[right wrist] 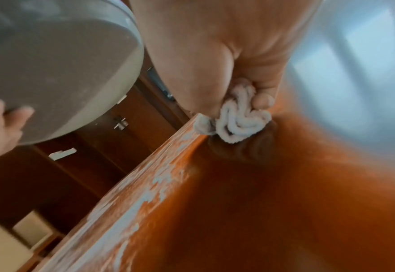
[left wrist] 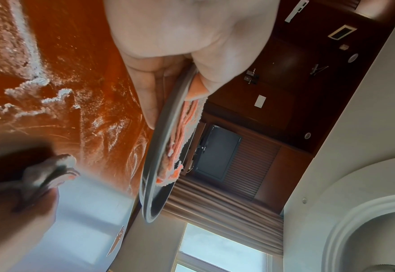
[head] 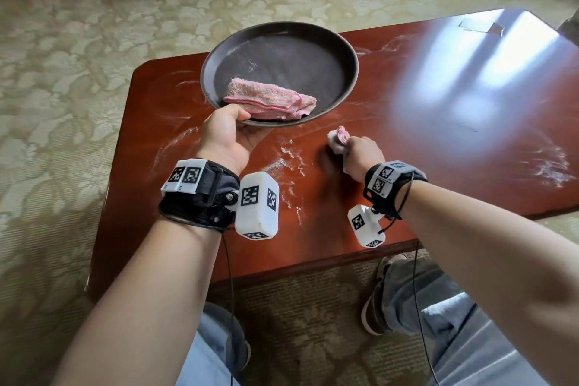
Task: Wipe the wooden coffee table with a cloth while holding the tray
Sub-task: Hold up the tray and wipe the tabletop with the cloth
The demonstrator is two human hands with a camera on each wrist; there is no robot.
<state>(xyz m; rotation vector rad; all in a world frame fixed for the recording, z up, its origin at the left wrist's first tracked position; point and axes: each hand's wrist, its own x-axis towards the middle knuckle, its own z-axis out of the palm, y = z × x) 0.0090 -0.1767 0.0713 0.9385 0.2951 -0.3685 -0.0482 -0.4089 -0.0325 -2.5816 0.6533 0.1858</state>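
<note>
Looking down from the head view, the left hand [head: 230, 135] holds a round dark tray [head: 351, 72] by its near rim, thumb on top and fingers beneath, keeping it lifted over the far left part of the worktop [head: 407, 122]. A folded pink towel [head: 269, 99] lies inside the tray, close to the thumb. To the right, the right hand [head: 360, 157] is clenched round a bunched cloth [head: 338, 138] and presses it against the wood just in front of the tray. White powder [head: 291, 157] streaks the wood between the two hands, and more lies near the right edge.

From the left wrist, the tray [left wrist: 168, 128] shows edge-on, pinched between the thumb and the fingers [left wrist: 150, 103] below it, with the towel [left wrist: 182, 132] sticking up past the rim. Powder [left wrist: 29, 84] trails across the worktop [left wrist: 80, 55], and the right hand with its cloth [left wrist: 59, 169] appears blurred at the lower left.

From the right wrist, the fingers [right wrist: 264, 99] curl tight round the cloth [right wrist: 236, 125], which touches the worktop [right wrist: 238, 202]. A band of powder [right wrist: 159, 176] runs along the wood to the left of the cloth. The tray's pale underside [right wrist: 59, 73] hangs at the upper left, with fingertips [right wrist: 19, 112] of the left hand against it.
</note>
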